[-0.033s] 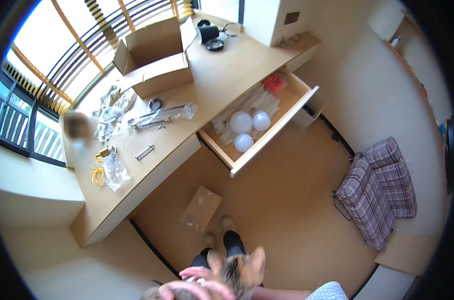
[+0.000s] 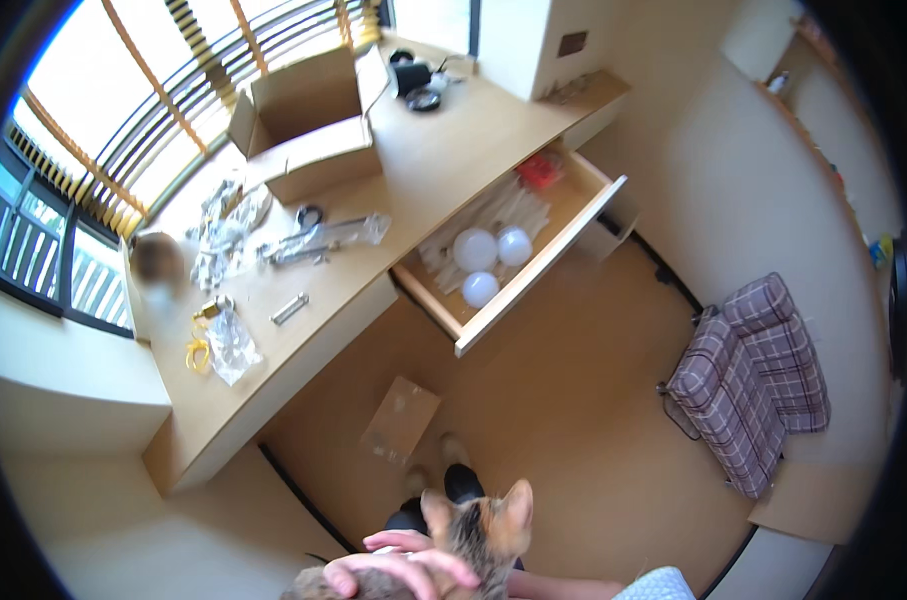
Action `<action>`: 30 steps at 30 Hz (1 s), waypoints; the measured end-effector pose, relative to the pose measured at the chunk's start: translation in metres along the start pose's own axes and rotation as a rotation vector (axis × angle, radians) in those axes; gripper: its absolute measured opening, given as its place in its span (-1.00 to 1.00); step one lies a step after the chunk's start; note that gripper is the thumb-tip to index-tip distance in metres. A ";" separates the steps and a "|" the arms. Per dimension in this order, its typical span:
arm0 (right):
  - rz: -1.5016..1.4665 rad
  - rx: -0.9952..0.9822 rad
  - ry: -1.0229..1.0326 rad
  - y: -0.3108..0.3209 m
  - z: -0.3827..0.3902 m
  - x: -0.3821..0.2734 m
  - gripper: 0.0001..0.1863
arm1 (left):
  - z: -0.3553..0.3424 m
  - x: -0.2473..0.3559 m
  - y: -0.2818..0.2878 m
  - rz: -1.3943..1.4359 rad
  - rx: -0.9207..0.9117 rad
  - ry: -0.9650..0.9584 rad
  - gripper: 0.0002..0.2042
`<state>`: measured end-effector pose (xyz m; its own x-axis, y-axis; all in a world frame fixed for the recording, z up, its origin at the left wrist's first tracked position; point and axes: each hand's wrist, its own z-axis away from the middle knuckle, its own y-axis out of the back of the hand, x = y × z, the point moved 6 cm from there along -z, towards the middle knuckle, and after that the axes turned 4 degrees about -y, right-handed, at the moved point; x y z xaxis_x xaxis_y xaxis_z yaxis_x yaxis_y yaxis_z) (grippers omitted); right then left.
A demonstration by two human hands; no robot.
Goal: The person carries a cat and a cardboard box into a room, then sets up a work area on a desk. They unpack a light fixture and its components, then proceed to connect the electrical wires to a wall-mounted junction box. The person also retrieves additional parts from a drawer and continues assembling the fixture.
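A tabby cat (image 2: pixel 478 530) with upright orange ears sits close against me at the lower edge, its head toward the room. Across its back lies my left hand (image 2: pixel 398 570), fingers stretched out and spread on the fur. My right forearm (image 2: pixel 563 588) comes in from the lower right under a pale sleeve (image 2: pixel 655 584) and passes behind the cat, whose body hides the right hand. My feet stand on the floor just beyond the cat.
A desk (image 2: pixel 453 140) bears an open cardboard box (image 2: pixel 323 175), plastic-wrapped hardware (image 2: pixel 328 238) and a clear bag (image 2: pixel 233 345). Its drawer (image 2: pixel 543 270) is pulled out, holding white bulbs (image 2: pixel 475 250). A cardboard piece (image 2: pixel 401 420) lies on the floor; a plaid folding seat (image 2: pixel 748 385) stands right.
The view has shifted slightly. The cat's head stands a little higher and sharper, and the fingers on its back have moved slightly.
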<state>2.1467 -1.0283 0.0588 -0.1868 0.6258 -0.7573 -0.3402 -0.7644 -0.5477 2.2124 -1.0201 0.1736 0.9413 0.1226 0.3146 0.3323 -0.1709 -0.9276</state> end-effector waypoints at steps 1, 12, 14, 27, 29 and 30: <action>0.015 0.012 0.028 -0.002 0.014 -0.013 -0.70 | 0.000 -0.006 -0.008 -0.023 -0.009 0.016 -0.51; -0.039 0.337 0.312 0.037 0.156 -0.108 -0.25 | -0.103 -0.109 0.006 -0.100 -0.109 0.431 -0.49; -0.077 0.345 0.369 0.064 0.178 -0.131 -0.16 | -0.147 -0.135 -0.005 -0.140 -0.128 0.492 -0.49; 0.377 1.595 0.732 0.305 0.397 -0.198 -0.76 | -0.399 -0.352 -0.012 -0.231 -0.204 0.722 -0.44; 0.341 1.493 0.583 0.330 0.397 -0.242 -0.72 | -0.441 -0.401 -0.011 -0.209 -0.220 0.762 -0.43; 0.436 1.479 0.593 0.355 0.400 -0.263 -0.65 | -0.464 -0.434 -0.009 -0.177 -0.230 0.794 -0.42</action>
<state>1.7067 -1.4021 0.2056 -0.2606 0.0091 -0.9654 -0.9521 0.1631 0.2586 1.8285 -1.5259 0.1386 0.6083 -0.5428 0.5790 0.4016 -0.4188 -0.8145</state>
